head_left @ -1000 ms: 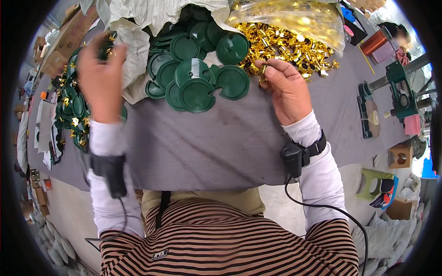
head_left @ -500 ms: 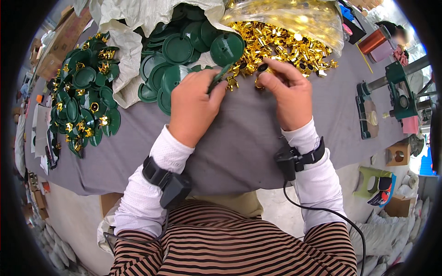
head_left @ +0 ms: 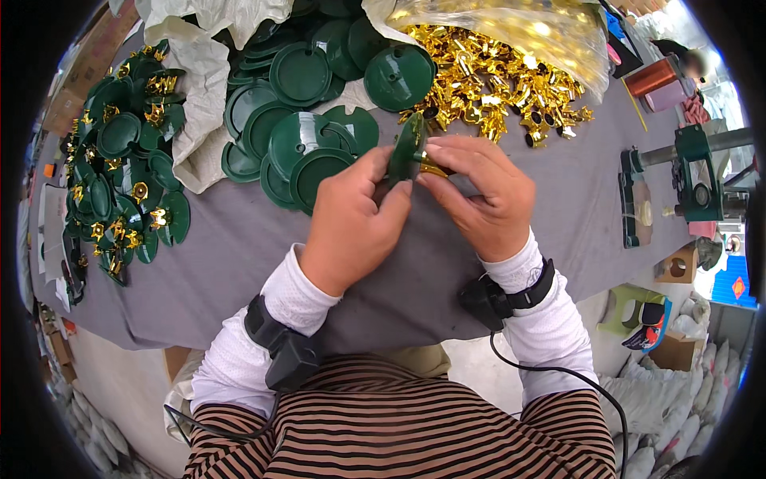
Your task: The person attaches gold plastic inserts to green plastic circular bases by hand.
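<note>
My left hand [head_left: 357,211] is closed on a green plastic disc [head_left: 408,150], held on edge above the table. In my right hand [head_left: 483,191], thumb and fingers pinch a shiny gold fitting [head_left: 432,165] against the disc's right side. My fingers partly hide where the two parts meet. Beyond my left hand lies a heap of loose green discs [head_left: 300,73], some with a notch or small hole. A pile of gold fittings [head_left: 479,84] spreads out beyond my right hand, several showing dark round ends.
Green discs with gold fittings on them [head_left: 120,136] are heaped at the left. Crumpled white sacking [head_left: 195,100] and a clear plastic bag [head_left: 550,40] lie at the back. A green metal hand press [head_left: 698,172] stands at the right on the grey tablecloth [head_left: 247,271].
My right hand has moved left and brought the gold fitting against the green disc. The disc has turned upright in my left hand, which has shifted slightly nearer to me.
</note>
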{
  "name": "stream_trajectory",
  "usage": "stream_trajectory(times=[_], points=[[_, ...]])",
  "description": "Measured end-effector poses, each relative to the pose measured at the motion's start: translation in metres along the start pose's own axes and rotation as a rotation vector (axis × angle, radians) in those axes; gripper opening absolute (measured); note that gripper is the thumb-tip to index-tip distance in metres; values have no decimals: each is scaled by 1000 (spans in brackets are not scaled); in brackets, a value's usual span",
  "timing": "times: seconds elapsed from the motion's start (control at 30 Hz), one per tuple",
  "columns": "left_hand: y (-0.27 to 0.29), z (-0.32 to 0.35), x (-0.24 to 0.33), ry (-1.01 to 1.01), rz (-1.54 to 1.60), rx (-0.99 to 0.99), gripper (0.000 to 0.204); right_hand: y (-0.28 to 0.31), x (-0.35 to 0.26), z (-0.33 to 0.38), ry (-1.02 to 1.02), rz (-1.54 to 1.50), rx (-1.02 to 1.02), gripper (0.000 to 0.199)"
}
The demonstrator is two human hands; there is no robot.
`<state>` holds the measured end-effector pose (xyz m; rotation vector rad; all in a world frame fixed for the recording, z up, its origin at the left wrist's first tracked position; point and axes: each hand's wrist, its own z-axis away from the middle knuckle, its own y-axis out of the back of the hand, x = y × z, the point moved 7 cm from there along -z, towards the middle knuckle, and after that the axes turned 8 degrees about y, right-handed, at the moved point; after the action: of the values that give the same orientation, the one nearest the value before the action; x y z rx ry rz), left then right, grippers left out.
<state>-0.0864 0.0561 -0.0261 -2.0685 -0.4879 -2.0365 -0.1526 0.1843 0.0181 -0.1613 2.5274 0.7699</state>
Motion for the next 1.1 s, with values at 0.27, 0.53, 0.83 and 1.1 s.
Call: stream_trajectory(times=[0.27, 0.53, 0.83, 1.1], points=[[-7, 11, 31, -432, -366, 56, 44, -3, 17, 13, -395, -299, 144, 27], [-1, 6, 26, -441, -351, 83, 34, -33, 43, 32, -914, -978, 207, 19], [216, -25, 93, -385, -658, 797, 30, 18, 53, 4, -196, 302, 59, 31], [76, -48, 73, -362, -767, 190, 29, -19, 51, 3, -126, 329, -187, 24]])
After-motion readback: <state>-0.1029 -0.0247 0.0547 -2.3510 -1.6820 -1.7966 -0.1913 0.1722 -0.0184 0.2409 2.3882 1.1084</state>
